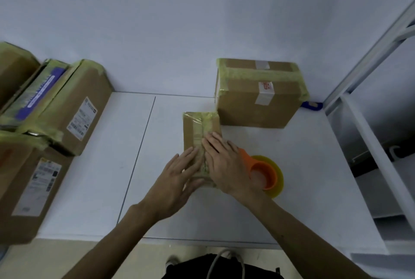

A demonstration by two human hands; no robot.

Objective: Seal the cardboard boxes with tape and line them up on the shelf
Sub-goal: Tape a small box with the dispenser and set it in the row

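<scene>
A small flat cardboard box [193,128] lies in the middle of the white table [157,166], with yellowish tape along its centre seam. My left hand [177,180] rests flat on its near left part, fingers spread. My right hand [224,164] lies flat on the seam and right side, fingers apart. Just right of my right hand, a roll of yellow tape in an orange dispenser [267,175] sits on the table. A larger taped cardboard box [258,97] stands behind the small one, at the wall.
Several larger taped boxes [74,108] are stacked at the left edge of the table. A white metal shelf frame [368,144] stands at the right. A small blue object [312,105] lies behind the right box.
</scene>
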